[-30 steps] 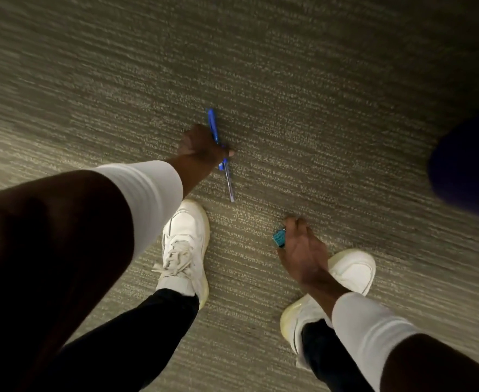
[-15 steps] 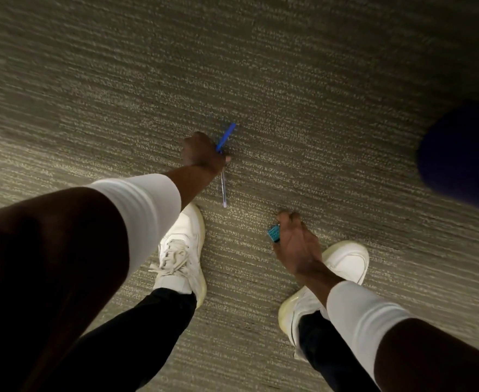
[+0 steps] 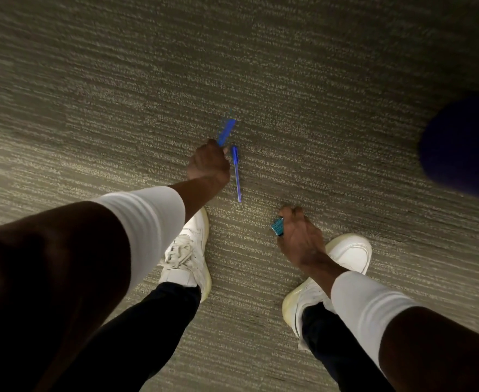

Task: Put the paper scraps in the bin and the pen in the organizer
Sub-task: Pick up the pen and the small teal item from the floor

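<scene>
Since a moment ago the blue pen (image 3: 236,172) has shifted beside my left hand (image 3: 208,162), its blurred upper part (image 3: 226,132) poking out past my closed fingers, above the striped carpet (image 3: 289,80). My right hand (image 3: 299,239) pinches a small teal scrap (image 3: 277,226) near my white shoes (image 3: 189,250).

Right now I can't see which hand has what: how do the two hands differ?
The left hand grips a blue pen, reaching further forward; the right hand holds a small teal item, nearer the white shoes. The pen is long and thin, the teal item short and blocky. Both hands hang over carpet, white-sleeved.
</scene>
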